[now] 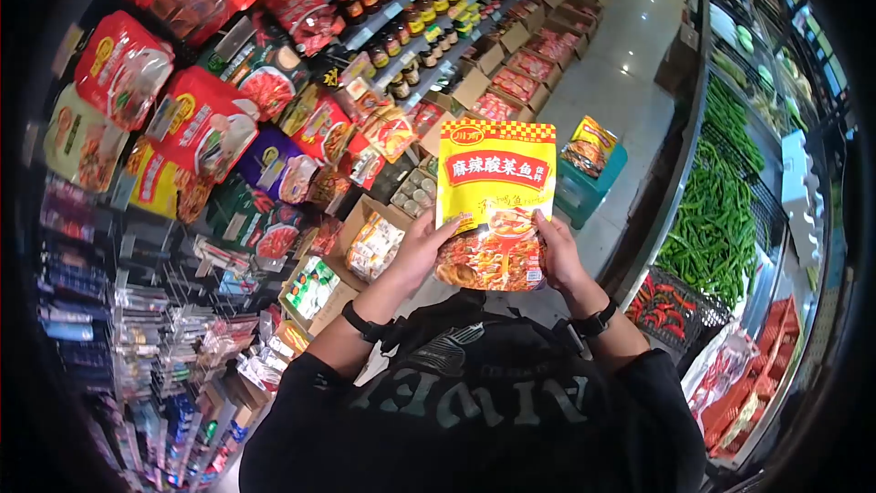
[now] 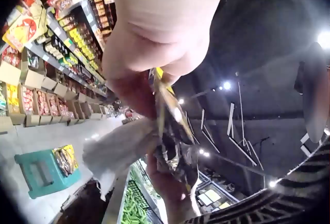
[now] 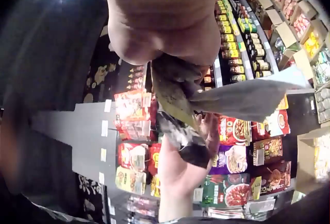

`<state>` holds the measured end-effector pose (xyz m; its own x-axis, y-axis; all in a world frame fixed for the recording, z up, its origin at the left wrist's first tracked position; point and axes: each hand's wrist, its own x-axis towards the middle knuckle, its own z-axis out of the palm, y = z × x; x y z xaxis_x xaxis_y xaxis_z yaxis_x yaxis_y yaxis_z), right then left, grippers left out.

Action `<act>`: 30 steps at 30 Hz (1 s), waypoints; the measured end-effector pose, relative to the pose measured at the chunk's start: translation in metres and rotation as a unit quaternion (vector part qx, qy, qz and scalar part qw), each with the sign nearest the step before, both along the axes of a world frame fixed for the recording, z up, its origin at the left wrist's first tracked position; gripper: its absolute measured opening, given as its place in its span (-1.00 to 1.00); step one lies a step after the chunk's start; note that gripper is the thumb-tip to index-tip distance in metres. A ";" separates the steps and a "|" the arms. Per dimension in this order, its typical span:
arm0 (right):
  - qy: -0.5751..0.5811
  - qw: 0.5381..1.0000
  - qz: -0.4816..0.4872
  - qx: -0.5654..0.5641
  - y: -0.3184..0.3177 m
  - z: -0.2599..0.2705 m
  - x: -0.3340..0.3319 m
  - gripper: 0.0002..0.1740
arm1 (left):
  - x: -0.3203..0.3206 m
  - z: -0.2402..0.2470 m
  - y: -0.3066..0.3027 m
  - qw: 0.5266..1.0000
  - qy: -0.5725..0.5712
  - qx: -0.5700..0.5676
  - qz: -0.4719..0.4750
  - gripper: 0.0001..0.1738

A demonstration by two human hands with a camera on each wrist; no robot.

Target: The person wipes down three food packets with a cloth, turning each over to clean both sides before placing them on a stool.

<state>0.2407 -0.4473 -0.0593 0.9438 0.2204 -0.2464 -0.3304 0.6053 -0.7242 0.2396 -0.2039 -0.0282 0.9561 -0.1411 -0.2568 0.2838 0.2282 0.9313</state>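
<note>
Upright in front of my chest is a yellow and red seasoning pouch (image 1: 495, 205) with Chinese lettering and a picture of food, printed face toward the head camera. My left hand (image 1: 422, 248) pinches its lower left edge, thumb on the front. On the opposite edge, my right hand (image 1: 561, 254) grips it the same way. The left wrist view shows the pouch (image 2: 172, 116) edge-on, its back dark and shiny. Beside it hangs a pale grey, sheet-like thing (image 2: 121, 152), which also shows as a grey flap (image 3: 242, 100) in the right wrist view.
Ahead stands a teal stool (image 1: 593, 192) with another pouch (image 1: 589, 146) on top. Hanging food packets (image 1: 205, 123), shelved jars (image 1: 420, 14) and cardboard boxes (image 1: 497, 82) line the left. Green peppers (image 1: 716, 228) and a crate of red peppers (image 1: 671, 306) are on the right.
</note>
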 end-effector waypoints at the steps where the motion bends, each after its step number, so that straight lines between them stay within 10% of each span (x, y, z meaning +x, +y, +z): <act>1: 0.010 1.000 -0.027 0.003 -0.002 0.000 0.003 -0.60 | 0.008 -0.003 -0.008 0.999 -0.026 0.012 -0.017 -0.63; 5: 0.026 0.978 -0.041 -0.204 -0.023 -0.002 0.015 -0.64 | 0.047 -0.025 -0.021 0.996 -0.040 0.047 -0.067 -0.67; 11: 0.011 0.973 -0.073 -0.220 -0.041 0.005 0.052 -0.65 | 0.112 -0.022 -0.039 0.967 0.150 -0.169 -0.120 -0.49; 22: 0.069 0.981 -0.068 -0.170 -0.046 0.007 0.139 -0.64 | 0.259 -0.026 -0.034 0.914 0.064 -0.170 -0.364 -0.53; 30: 0.193 0.911 -0.268 -0.248 -0.154 -0.083 0.147 -0.62 | 0.313 -0.096 -0.045 0.985 0.085 -0.035 -0.147 -0.67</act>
<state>0.3877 -0.6013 -0.1422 0.7057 -0.4746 -0.5261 -0.3716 0.3844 -0.8451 0.5524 -0.2489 -0.1242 0.8152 -0.4282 -0.3899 0.4980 0.1746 0.8494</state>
